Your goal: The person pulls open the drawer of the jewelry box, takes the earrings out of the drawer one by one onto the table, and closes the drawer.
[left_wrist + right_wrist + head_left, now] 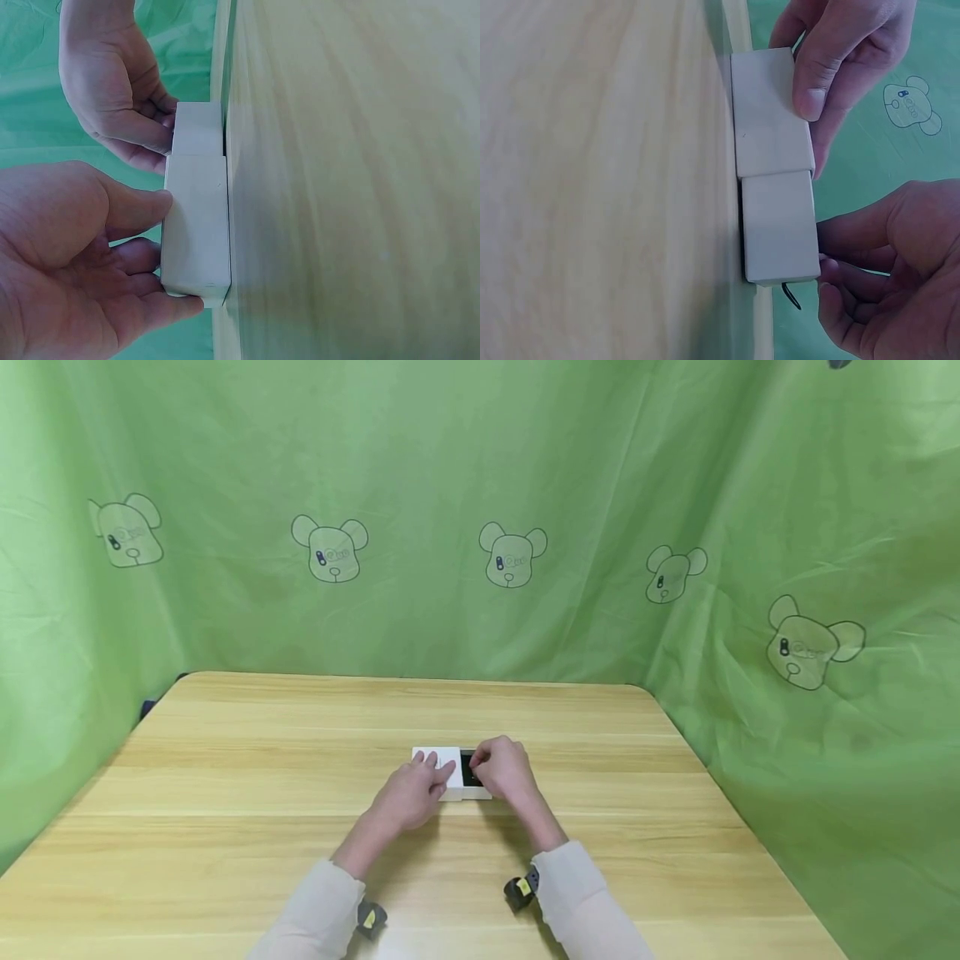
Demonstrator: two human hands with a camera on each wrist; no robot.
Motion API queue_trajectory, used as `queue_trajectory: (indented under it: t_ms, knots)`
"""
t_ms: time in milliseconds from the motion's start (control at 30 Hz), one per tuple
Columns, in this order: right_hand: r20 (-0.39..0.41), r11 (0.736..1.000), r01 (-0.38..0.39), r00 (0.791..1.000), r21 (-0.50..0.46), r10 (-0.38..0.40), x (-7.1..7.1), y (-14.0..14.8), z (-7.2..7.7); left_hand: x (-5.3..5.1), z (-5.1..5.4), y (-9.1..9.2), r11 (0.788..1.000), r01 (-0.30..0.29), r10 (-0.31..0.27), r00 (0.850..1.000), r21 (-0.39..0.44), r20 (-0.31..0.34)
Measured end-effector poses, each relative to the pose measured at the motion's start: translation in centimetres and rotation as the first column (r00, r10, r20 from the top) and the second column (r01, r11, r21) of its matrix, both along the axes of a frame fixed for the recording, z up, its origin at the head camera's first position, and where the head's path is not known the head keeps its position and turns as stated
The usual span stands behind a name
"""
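Observation:
A white box point(452, 775) lies on the table with its inner tray point(477, 793) slid partly out of the sleeve to the right. Black shows inside the tray. My left hand point(408, 795) holds the sleeve, its thumb point(159, 204) on the upper edge and one finger at the left end. Over the tray, my right hand point(504, 768) has curled fingers, with the tips at the black inside. Whether they pinch anything is hidden behind the tray wall in both wrist views. From the tray's right end hangs a thin black loop point(791, 296).
The wood-grain table point(315, 718) stretches out around the box. Green curtains point(420, 618) printed with bear heads hang behind it and at both sides. Black wrist devices point(519, 892) with yellow marks hang under both light sleeves.

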State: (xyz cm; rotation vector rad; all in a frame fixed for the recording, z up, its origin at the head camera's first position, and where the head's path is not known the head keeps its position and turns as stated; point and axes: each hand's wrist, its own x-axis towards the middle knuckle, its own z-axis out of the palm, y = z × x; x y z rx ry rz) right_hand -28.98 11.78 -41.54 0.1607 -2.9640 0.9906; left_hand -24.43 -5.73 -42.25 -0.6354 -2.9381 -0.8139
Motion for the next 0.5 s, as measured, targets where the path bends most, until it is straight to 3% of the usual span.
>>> queue_trajectory:
  t_ms: [267, 500]
  knots:
    - [-0.01, 1.0, 0.007, 1.0, -0.014, -0.007, -0.07, 0.25, 0.22, -0.15, -0.08, 0.03, 1.0, 0.004, -0.004, 1.0, -0.007, -0.015]
    - [-0.043, 0.999, 0.007, 0.999, -0.054, -0.01, -0.19, 0.89, 0.86, -0.16, -0.05, 0.01, 1.0, -0.002, 0.002, 1.0, -0.014, 0.008]
